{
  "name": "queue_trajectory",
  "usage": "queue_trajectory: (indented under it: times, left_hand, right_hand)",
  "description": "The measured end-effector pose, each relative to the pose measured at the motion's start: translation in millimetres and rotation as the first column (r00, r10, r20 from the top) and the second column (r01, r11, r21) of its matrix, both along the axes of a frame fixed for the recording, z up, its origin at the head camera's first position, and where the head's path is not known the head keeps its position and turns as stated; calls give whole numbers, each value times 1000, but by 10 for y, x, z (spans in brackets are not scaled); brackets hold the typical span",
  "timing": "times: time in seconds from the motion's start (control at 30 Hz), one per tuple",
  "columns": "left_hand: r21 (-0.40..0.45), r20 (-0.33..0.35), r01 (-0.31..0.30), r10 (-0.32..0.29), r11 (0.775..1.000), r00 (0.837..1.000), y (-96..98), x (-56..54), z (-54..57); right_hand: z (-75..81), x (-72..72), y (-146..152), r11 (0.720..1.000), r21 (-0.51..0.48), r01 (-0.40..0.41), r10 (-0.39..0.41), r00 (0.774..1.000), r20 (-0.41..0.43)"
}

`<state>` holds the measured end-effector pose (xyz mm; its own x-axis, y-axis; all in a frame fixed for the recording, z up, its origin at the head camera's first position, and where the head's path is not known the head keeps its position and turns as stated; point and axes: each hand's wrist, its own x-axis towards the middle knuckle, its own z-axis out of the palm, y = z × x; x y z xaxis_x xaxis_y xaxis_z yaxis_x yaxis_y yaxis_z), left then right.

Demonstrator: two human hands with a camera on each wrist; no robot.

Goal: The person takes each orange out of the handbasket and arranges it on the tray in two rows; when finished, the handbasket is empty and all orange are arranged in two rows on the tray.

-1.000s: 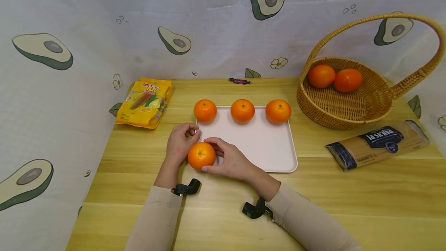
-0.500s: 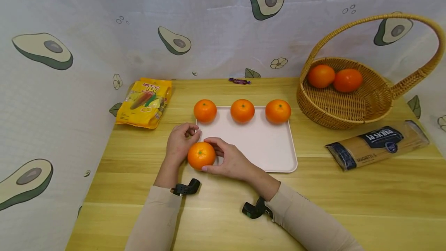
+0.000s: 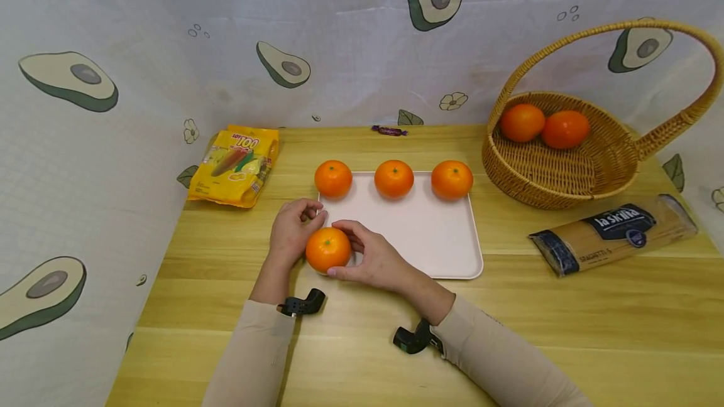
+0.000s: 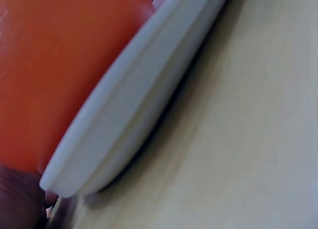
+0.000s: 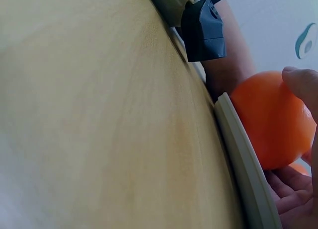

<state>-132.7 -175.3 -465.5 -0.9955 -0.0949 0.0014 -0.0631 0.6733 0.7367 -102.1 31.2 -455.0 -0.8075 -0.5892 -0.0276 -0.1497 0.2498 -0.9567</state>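
An orange [image 3: 329, 250] sits at the near left corner of the white tray [image 3: 418, 244]. My right hand [image 3: 370, 256] holds it from the right, thumb on the near side and fingers on the far side. In the right wrist view, the thumb [image 5: 301, 85] lies on the skin of the orange [image 5: 271, 122]. My left hand [image 3: 293, 231] rests at the tray's left edge, fingers loosely bent, thumb close to the orange. The left wrist view is filled by the orange [image 4: 59, 65] against the tray's rim [image 4: 129, 85]. Three more oranges [image 3: 394, 179] line the tray's far edge.
A wicker basket [image 3: 554, 187] with a tall handle holds two oranges [image 3: 545, 125] at the back right. In front of it lies a spaghetti packet [image 3: 613, 234]. A yellow snack bag [image 3: 234, 166] is at the back left, a purple wrapped candy [image 3: 389, 131] near the back edge.
The orange in my right hand has shifted very slightly away from me. Both hands are otherwise nearly still.
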Motion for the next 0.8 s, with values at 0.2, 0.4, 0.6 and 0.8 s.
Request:
queue_trajectory:
  times: [0.2,0.4,0.6,0.8]
  left_hand:
    - [-4,0,0,0,1000,1000,1,-4,-10]
    - [-4,-5,-3,3,1000,1000,5,-6,-4]
    - [1,14,-11,11,1000,1000,12,-6,0]
    - [5,11,-14,14,1000,1000,13,-3,11]
  right_hand:
    - [1,-6,7,1000,6,-5,5,1000,-1]
    - [-13,-14,12,1000,-14,-4,4,1000,7]
    - [-15,-4,9,999,-33,-5,6,1000,13]
    - [30,-3,37,998,-64,29,-29,1000,8]
